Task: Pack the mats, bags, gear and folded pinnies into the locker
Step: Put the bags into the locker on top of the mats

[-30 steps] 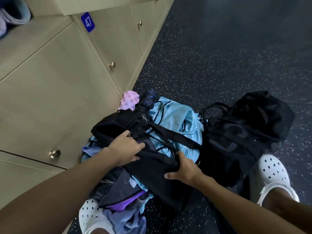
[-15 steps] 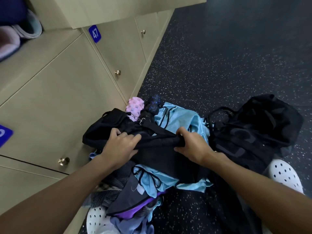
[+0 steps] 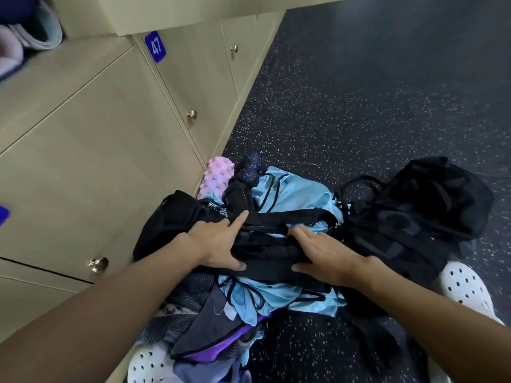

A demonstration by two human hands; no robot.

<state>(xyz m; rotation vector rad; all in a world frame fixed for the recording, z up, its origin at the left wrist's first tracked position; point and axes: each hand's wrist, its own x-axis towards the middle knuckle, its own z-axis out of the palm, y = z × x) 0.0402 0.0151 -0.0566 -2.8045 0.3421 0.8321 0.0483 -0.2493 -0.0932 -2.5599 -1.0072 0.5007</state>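
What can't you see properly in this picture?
Head view only.
Pink foam roller: near end hidden under the black bag.
Black mesh bag: too dark to see what's inside.
Blue tag: cut off by the left edge, number unreadable.
Light blue pinnies: partly covered by the black bag.

Dark speckled floor (image 3: 359,106); white perforated clog (image 3: 464,288) on it, lower right.

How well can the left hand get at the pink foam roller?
Probably yes: the left hand lies flat on the black bag just short of the pink foam roller, whose upper part is uncovered.
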